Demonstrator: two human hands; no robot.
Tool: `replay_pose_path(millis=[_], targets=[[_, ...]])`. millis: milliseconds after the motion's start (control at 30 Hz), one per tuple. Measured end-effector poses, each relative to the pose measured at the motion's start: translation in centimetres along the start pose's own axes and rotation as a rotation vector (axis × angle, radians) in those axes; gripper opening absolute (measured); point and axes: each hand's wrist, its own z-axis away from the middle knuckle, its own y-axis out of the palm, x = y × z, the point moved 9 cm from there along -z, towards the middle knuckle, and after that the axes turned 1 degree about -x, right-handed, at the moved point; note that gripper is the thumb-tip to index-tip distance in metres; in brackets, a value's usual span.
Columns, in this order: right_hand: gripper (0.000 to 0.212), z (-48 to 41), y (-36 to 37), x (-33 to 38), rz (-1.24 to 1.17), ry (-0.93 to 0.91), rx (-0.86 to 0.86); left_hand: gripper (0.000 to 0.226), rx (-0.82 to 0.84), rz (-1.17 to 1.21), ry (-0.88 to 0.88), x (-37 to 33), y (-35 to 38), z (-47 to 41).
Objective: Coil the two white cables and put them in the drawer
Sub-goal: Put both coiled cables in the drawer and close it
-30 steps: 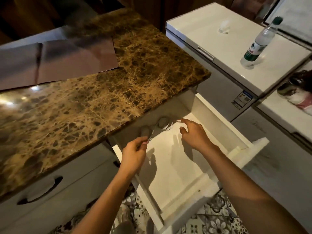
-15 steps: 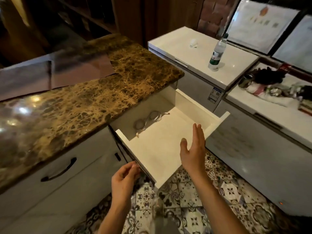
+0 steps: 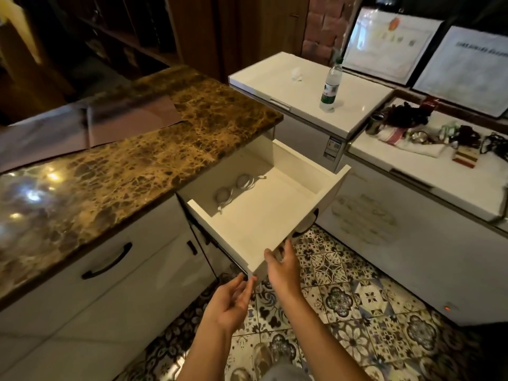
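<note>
Head view: the drawer (image 3: 264,215) stands pulled out beneath the table (image 3: 137,166) edge. The white cables (image 3: 243,182) lie coiled side by side at its rear left corner. The right hand (image 3: 283,268), fingers extended, touches the front panel's rim. The left hand (image 3: 231,301) is loosely spread and holds nothing, just beside the front corner.

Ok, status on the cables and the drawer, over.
Left hand open, empty, by the drawer near corner. Right hand on its front edge, grip unclear. Two coiled white cables inside, at the back. Drawer open, nothing in the way.
</note>
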Motion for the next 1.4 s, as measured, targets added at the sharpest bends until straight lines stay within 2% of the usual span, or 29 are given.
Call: replay_pose_path(millis=[167,433,833,1400], targets=[[0.074,-0.5,-0.1,-0.6,-0.012,-0.015,0.021,0.024,-0.09,-0.188,0.14,0.2,0.0,-1.0],[0.075,-0.9,0.4,-1.0,-0.039,-0.043,-0.001,0.01,-0.118,-0.141,0.219,0.3,-0.2,-1.2],[0.073,-2.0,1.9,-0.2,-0.013,-0.055,-0.007,0.009,-0.147,-0.108,0.243,-1.6,0.4,-1.6],[0.074,-4.7,6.4,2.0,-0.031,-0.037,-0.011,0.007,-0.15,-0.131,0.187,-7.5,1.6,-3.7]])
